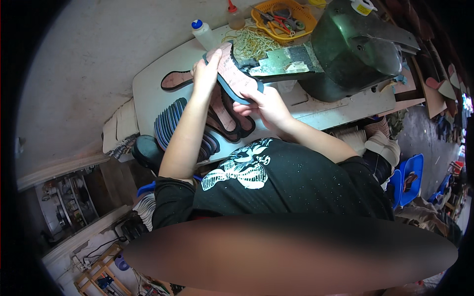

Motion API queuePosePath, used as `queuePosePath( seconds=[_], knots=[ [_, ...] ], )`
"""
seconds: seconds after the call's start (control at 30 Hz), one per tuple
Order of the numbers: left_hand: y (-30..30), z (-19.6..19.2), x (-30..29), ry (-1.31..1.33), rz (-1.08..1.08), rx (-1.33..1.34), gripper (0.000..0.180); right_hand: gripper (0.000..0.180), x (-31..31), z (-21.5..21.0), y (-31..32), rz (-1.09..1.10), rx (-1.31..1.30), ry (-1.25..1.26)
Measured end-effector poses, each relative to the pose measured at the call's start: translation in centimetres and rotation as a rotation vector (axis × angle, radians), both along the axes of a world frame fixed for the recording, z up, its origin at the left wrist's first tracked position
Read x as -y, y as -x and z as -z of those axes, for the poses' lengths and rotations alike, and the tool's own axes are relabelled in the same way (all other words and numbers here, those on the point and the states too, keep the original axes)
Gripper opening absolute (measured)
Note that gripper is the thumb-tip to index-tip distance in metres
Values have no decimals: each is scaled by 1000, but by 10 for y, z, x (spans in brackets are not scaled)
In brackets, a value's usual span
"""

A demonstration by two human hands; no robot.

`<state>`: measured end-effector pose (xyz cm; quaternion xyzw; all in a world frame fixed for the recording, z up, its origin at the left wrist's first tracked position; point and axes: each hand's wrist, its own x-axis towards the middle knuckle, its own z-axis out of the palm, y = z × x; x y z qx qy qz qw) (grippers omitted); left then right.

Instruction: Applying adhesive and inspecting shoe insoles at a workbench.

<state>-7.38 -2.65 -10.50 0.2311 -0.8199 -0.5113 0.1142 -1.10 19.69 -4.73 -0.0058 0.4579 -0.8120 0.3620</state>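
Head view: both hands grip one dark-edged pink sole by the machine

The sole (236,75), pink-faced with a dark rim, is held up at a slant over the table (148,81), just beside the narrow end of the machine arm (286,61); whether it touches the metal there is hard to tell. The left hand (206,73) is clamped on its left edge near the far end, and the right hand (262,104) pinches its near end between thumb and fingers. Beneath and left of the hands lie loose soles (176,80), similarly pink and dark-rimmed, and a leaning row of dark pieces (170,122) stands beside the left forearm. Beyond the sole are a tangle of pale cord (253,43), a white bottle (203,37) with a blue cap, a red-tipped bottle (236,20) and a yellow basket (283,38) of tools. To the right rises the dark green machine body (345,54), and farther out sits a blue plastic chair (412,177)
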Motion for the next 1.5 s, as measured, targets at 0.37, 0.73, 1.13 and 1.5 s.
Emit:
queuePosePath(
  seconds=[0.37,0.73,1.13,1.5],
  knots=[
    [14,-107,16,752,1062,17,43,36,23,-5,10,44,-46,-31],
    [-3,-109,17,147,996,333,28,43,25,3,18,57,-25,-138],
    [-21,-85,21,44,942,410,38,39,24,2,18,69,-28,-104],
    [-48,-100,-11,-200,710,540,45,29,14,16,21,79,-95,-62]
  ],
)
